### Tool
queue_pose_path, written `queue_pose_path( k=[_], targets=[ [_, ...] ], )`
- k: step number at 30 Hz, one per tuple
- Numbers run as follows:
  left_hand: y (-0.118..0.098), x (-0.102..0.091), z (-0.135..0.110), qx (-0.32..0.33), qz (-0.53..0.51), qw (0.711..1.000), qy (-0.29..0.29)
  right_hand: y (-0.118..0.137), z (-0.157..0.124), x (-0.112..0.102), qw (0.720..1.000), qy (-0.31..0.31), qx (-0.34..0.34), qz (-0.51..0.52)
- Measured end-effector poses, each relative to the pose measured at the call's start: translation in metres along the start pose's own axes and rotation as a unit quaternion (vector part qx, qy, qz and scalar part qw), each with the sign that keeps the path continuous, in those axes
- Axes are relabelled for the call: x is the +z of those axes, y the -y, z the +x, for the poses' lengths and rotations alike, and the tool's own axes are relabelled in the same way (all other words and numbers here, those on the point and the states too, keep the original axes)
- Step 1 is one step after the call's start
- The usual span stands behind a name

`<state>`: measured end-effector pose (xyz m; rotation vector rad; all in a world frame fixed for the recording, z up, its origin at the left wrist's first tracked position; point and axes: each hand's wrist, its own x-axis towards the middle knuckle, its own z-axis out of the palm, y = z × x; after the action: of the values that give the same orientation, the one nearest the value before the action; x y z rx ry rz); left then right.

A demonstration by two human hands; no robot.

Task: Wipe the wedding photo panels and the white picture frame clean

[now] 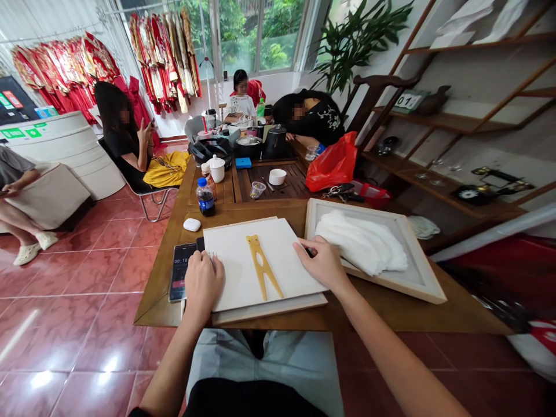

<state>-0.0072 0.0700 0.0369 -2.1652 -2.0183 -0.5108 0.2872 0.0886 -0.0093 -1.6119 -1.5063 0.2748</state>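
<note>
A white board point(243, 255) lies on a second board at the near edge of the wooden table point(373, 307). On it rests a yellow forked wooden tool point(262, 266). My left hand point(202, 284) rests on the board's left edge, fingers curled closed on it. My right hand point(320, 262) presses the board's right edge, fingers bent down and gripping it. Just right of that hand lies a wooden frame point(417, 284) holding a pile of white cloth point(362, 243).
A phone point(181, 271) showing a timer lies left of my left hand, with a white case point(191, 225) and a drinks bottle point(205, 197) beyond. Cups, pots and a red bag point(332, 163) crowd the far table. Three people sit around it; shelves stand at the right.
</note>
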Motion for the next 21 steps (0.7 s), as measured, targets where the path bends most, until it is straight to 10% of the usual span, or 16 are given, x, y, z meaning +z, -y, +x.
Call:
queue_pose_path(
  k=[13, 17, 21],
  targets=[
    [-0.001, -0.009, -0.002, -0.010, -0.003, 1.000, -0.026, 0.005, 0.003, -0.025, 0.995, -0.044, -0.056, -0.068],
    [-0.009, -0.011, -0.010, 0.111, -0.093, 0.990, 0.005, -0.018, 0.018, -0.058, 0.966, -0.099, -0.040, -0.234],
    [-0.018, -0.007, -0.014, 0.200, -0.140, 0.965, 0.096, -0.059, 0.035, -0.072, 0.960, 0.005, -0.028, -0.280]
  ],
)
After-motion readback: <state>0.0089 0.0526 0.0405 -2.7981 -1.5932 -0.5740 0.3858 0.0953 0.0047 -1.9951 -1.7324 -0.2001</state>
